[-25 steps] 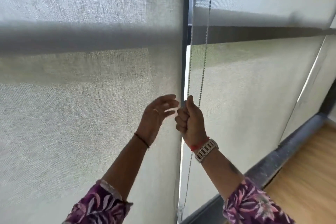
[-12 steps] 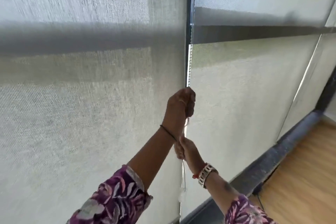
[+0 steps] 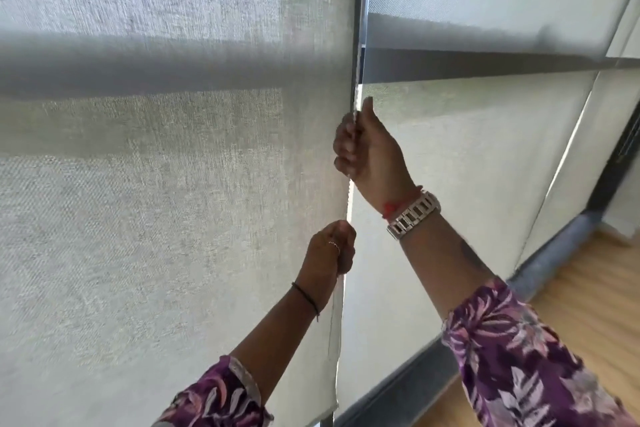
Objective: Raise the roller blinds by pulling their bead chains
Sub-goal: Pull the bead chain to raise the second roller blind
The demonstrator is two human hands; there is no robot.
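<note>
Two pale grey woven roller blinds hang side by side: the left blind [image 3: 156, 218] and the right blind [image 3: 467, 149]. A thin bead chain [image 3: 356, 73] runs down the narrow gap between them. My right hand [image 3: 370, 146], with a metal watch and red thread on the wrist, is fisted around the chain high up. My left hand [image 3: 329, 253], wearing a ring, grips the same chain lower down. The left blind's bottom edge [image 3: 311, 421] shows near the frame's lower border.
A dark window frame [image 3: 398, 395] runs along the base of the blinds toward the right. Wooden floor [image 3: 588, 305] lies at the lower right. A third blind panel [image 3: 606, 135] hangs at the far right beside a dark upright frame.
My right hand has risen from below the left hand to a high grip on the chain. My left hand has dropped down with the chain. The left blind's bottom edge has come into sight.
</note>
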